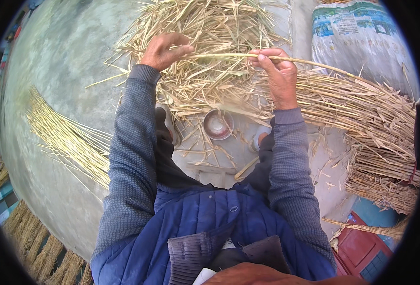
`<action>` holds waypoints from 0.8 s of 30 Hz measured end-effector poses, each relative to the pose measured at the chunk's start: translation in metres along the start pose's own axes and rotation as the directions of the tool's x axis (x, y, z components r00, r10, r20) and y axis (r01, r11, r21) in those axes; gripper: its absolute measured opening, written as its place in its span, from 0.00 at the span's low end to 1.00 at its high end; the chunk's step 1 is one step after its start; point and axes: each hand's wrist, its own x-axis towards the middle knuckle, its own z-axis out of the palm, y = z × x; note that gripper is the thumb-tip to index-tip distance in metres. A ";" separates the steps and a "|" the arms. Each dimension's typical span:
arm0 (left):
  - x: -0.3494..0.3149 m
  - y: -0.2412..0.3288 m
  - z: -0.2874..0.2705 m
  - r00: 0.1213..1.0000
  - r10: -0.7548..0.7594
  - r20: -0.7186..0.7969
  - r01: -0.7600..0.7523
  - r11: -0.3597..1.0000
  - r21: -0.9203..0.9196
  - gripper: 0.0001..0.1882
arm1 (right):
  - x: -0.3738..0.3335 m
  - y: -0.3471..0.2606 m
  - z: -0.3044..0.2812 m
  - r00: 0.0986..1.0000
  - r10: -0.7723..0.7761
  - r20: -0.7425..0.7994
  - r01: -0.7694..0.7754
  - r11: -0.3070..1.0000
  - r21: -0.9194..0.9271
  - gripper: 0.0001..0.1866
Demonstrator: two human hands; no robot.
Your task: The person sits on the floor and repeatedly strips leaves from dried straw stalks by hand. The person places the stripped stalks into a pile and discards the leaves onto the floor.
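Note:
A long, thin yellow-green plant stalk point(229, 55) stretches between my hands, over a heap of dry leaves point(214, 28). Its right part bends down toward a thick bundle of dry, leafy stalks point(343, 99). My right hand point(280, 78) pinches it between thumb and fingers. At the stalk's left end, my left hand point(165, 50) is closed with bent fingers; the exact grip is partly hidden by the hand itself. Between my feet stands a small round bowl point(218, 124) with something whitish inside.
On the left floor lies a bundle of bare yellow stalks point(72, 137). A printed white and blue sack point(362, 52) lies at the far right. Near right is a red plastic item point(359, 244). Brushy bundles point(39, 242) line the near left.

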 end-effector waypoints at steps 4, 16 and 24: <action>-0.001 0.009 0.015 0.934 -0.130 0.332 0.215 0.949 -0.232 0.21 | 0.001 -0.001 -0.001 1.000 -0.015 -0.028 0.015 1.000 -0.003 0.08; -0.004 0.016 0.019 0.941 -0.224 0.252 0.327 0.788 -0.522 0.11 | 0.001 -0.009 -0.005 0.999 -0.047 -0.009 0.047 0.999 0.016 0.09; -0.006 -0.015 -0.014 0.926 -0.345 -0.154 0.144 0.698 -0.701 0.11 | 0.001 -0.009 -0.016 0.993 -0.042 -0.113 0.036 0.998 -0.060 0.10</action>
